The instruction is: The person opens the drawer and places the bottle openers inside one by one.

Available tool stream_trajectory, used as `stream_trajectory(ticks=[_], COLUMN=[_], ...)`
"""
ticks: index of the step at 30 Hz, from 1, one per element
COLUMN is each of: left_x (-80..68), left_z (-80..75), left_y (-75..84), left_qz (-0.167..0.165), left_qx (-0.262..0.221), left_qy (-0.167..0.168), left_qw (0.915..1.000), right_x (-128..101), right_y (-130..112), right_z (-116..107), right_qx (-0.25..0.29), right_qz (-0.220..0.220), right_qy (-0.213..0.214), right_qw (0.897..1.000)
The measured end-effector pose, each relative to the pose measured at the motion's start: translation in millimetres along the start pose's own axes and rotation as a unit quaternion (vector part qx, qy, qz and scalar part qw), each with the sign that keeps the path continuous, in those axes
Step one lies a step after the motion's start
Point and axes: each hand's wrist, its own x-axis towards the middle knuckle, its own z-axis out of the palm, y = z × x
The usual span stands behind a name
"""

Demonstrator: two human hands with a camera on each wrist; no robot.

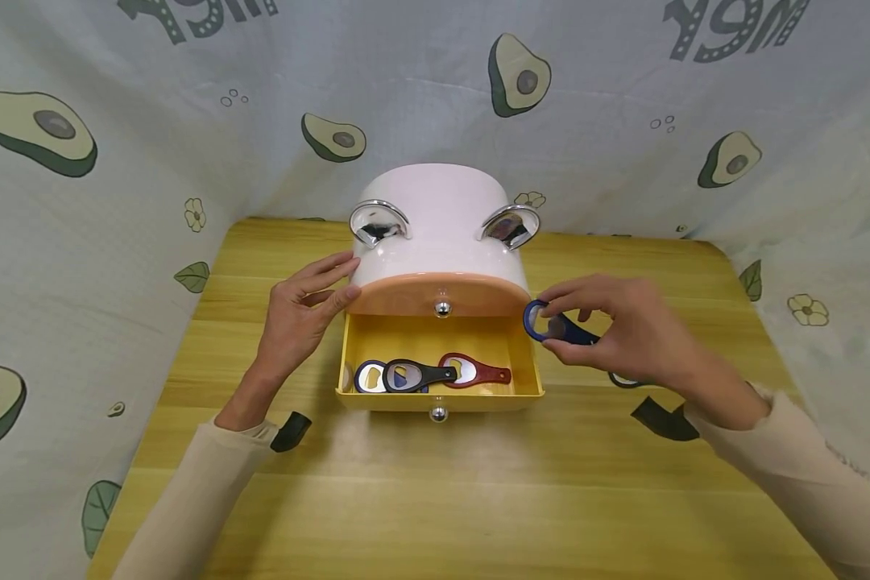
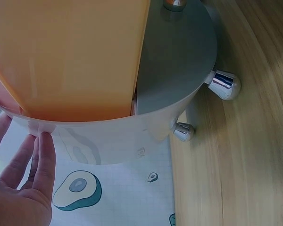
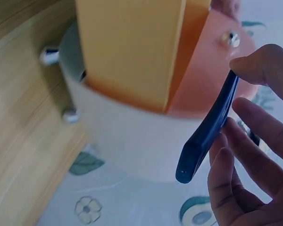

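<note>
Left hand (image 1: 300, 310): fingers straight, laid flat against the left wall of the box (image 1: 438, 234); it grips nothing and steadies the box. The left wrist view shows fingertips (image 2: 46, 141) on the lower edge of the wall.

Drawer (image 1: 438, 358): yellow, pulled toward the near side, its knob (image 1: 438, 414) at the front. Three openers lie inside, left to right: blue one (image 1: 369, 377), black one (image 1: 415, 375), red one (image 1: 473, 371); the black overlaps the blue. The upper drawer (image 1: 438, 294), orange, is closed.

Right hand (image 1: 634, 338): pinches a dark blue opener (image 1: 551, 325) between thumb and fingers, just right of the open drawer's right wall, raised off the table (image 1: 435, 499). Another opener (image 1: 623, 380) lies on the table, mostly hidden under this hand.

Judgement, step in hand: placing the held opener in the drawer. Best to carry it over the right wall, lower it flat into the free space at the right, and release low to avoid clatter. Keep the left hand pressing so the box does not slide.

Materials: box glossy white plastic with a rounded top and two chrome ring handles (image 1: 380, 223); drawers smooth translucent plastic; knobs and feet chrome domes. Openers flat, with metal heads and matte coloured grips. Table pale wood grain. Cloth with avocado print all round.
</note>
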Motion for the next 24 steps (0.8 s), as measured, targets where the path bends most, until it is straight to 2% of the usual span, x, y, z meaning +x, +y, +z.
stream_trajectory(ticks=[5,12,19,24], left_x=[0.1,-0.8,-1.1,-0.8], left_z=[0.1,0.5,1.9,0.5], left_y=[-0.3,-0.5,0.0,-0.1], left_qz=[0.001,-0.002,-0.003,-0.002], left_qx=[0.0,0.0,-0.001,-0.001], left_qy=[0.0,0.004,-0.002,-0.001], left_qw=[1.0,1.0,1.0,1.0], right_x=[6,22,28,27], right_y=[-21,-41,-44,-41], right_z=[7,37,53,57], right_qx=[0.026,0.053,0.037,0.028], right_qz=[-0.03,-0.059,-0.037,-0.028], right_qy=[-0.019,-0.065,-0.114,-0.12], right_qw=[0.999,0.995,0.992,0.992])
